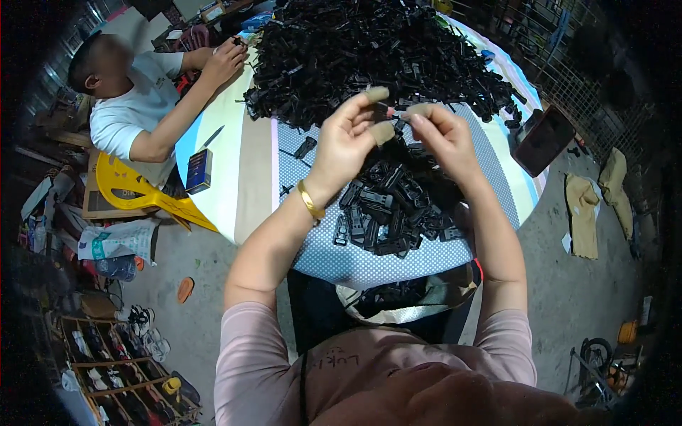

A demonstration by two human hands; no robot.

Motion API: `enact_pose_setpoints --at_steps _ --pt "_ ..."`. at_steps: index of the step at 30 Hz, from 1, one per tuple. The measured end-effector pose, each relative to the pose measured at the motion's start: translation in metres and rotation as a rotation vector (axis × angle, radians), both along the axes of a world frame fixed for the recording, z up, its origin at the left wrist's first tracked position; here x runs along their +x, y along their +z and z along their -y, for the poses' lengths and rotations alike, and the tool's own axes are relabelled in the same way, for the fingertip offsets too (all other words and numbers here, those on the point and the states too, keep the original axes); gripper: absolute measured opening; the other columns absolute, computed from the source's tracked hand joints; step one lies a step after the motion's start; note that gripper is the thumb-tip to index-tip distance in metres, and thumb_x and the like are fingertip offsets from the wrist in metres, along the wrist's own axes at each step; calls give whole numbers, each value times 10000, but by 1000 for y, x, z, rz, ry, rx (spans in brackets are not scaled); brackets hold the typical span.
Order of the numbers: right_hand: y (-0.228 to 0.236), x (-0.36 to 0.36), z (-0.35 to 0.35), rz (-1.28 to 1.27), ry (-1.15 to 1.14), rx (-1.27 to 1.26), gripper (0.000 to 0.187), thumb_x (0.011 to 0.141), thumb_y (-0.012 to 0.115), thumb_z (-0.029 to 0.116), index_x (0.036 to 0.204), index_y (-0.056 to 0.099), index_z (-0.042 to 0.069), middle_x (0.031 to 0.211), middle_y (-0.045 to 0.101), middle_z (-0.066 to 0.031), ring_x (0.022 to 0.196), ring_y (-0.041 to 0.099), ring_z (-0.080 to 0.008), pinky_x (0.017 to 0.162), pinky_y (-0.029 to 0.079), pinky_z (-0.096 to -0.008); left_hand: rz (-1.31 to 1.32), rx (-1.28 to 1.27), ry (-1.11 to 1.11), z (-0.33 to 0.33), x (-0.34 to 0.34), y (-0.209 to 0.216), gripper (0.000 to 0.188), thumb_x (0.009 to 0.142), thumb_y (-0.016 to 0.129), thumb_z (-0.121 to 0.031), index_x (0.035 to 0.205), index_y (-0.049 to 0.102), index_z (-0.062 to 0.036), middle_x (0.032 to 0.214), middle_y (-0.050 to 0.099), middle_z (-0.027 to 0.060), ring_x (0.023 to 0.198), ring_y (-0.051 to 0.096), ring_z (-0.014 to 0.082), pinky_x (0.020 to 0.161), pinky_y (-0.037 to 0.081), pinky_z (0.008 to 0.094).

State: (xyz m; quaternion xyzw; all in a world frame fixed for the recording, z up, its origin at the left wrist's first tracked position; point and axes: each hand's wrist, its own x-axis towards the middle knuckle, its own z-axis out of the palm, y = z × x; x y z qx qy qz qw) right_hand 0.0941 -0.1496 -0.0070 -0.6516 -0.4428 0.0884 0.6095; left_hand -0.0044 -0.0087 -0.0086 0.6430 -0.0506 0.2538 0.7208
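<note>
My left hand [346, 143] is raised over the table, with beige covers on the tips of its thumb and index finger. Those two fingertips stand apart, and nothing plainly shows between them. Close beside it, my right hand [444, 140] pinches thumb against a covered index finger. A tiny pale and reddish piece [390, 111] shows at the right fingertips, too small to name. Below both hands lies a loose group of black plastic clip-like parts [387, 202] on a dotted cloth [312, 241]. One more black part [305, 148] lies left of my left wrist.
A large heap of black parts [369, 53] covers the table's far side. Left are a dark blue box [199, 171], a pen [214, 136] and a seated co-worker [131, 106]. A dark-screened device [543, 140] stands right. An open bag [398, 312] with black parts sits at my lap.
</note>
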Motion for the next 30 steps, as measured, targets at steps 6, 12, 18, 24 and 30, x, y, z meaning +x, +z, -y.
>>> enact_pose_setpoints --at_steps 6,12,18,24,30 --pt "-4 -4 -4 56 61 4 201 865 499 184 902 561 -4 688 527 15 631 480 -57 554 381 -191 89 263 188 11 -2 -7 354 761 609 -24 1080 468 39 982 571 90 859 565 113 737 470 230" --pt "-3 -10 -3 -37 53 -13 207 852 507 189 816 574 -3 620 532 -2 571 484 -62 528 390 -209 84 331 283 14 -4 -8 245 765 610 -51 983 535 30 848 620 76 752 591 114 664 481 238" --pt "7 -19 1 -132 110 -49 216 860 499 201 781 570 13 588 506 20 542 456 -48 502 362 -203 217 578 446 17 -11 -1 163 745 599 -31 904 579 0 846 631 97 734 612 158 652 483 257" --pt "-4 -5 -1 -107 162 29 181 838 537 192 784 582 25 610 512 20 550 454 -47 500 367 -201 148 650 416 20 -7 0 179 775 572 -30 947 534 2 899 612 104 780 608 170 688 479 257" --pt "4 -3 4 390 3 11 184 703 670 85 835 586 -13 762 583 -60 688 543 -117 610 431 -230 5 -625 -183 -6 -3 5 194 882 411 -44 1062 424 28 1010 529 172 944 564 243 828 472 327"
